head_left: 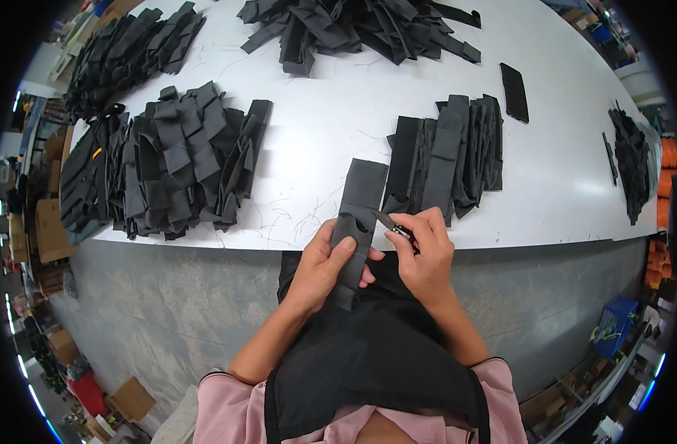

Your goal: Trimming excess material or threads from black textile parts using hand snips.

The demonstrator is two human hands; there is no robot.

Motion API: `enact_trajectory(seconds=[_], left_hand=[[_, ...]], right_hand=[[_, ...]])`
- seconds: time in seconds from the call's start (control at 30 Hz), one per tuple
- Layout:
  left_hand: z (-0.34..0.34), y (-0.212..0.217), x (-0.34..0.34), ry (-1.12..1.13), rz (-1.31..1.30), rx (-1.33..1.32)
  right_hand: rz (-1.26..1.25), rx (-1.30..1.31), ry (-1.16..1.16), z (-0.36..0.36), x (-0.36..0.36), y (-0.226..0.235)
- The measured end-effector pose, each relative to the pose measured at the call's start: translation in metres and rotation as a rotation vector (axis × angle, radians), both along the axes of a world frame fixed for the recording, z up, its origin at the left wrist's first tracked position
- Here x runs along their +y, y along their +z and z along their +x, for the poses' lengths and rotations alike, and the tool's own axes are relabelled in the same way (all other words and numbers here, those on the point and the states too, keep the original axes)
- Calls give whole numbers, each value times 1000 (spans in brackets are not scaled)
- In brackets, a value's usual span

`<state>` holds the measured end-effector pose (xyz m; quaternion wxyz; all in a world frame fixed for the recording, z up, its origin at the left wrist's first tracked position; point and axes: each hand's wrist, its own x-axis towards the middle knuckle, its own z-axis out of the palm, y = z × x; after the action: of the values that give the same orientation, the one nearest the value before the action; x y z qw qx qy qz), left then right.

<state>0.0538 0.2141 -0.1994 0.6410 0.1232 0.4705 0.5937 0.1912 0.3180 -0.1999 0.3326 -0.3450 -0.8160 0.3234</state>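
My left hand [325, 268] is closed on a dark grey fabric strip [364, 183], thumb on top and fingers underneath. The strip slants up over the table's near edge and has stitch lines across it and a dark opening near its middle. In my right hand [429, 251] are small thread snips [395, 226], pinched between thumb and fingers. Their pointed tip lies close to the strip's right edge; whether the blades touch it I cannot tell. Just beyond, a row of similar strips [446, 152] stands packed together on the white table [309, 140].
More dark fabric pieces lie in piles at left [176, 159], far left [128, 55] and back [361, 29]. A black phone [514, 92] rests at right, beyond it a thin dark stick [609, 159] and a black bundle [631, 166]. Loose threads [301, 211] litter the tabletop.
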Motion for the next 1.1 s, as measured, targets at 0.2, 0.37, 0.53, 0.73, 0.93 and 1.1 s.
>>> enact_trajectory(seconds=[0.2,0.37,0.53,0.73,0.93,1.1], left_hand=[[5,-4,-1,-6,6,146],[9,-1,-2,-17,-40,317],[7,0,-2,-39,-57,476],[8,2,0,-77,-98,481],[11,3,-1,-76,-76,516],[9,2,-1,-78,-89,533]], right_hand=[[107,72,30,-5,0,5],[241,10,82,-10,0,0],[193,12,99,-12,-2,2],[170,-3,97,-12,-2,2],[214,-32,53,-12,-4,2],[202,-53,48,-15,-6,-2]])
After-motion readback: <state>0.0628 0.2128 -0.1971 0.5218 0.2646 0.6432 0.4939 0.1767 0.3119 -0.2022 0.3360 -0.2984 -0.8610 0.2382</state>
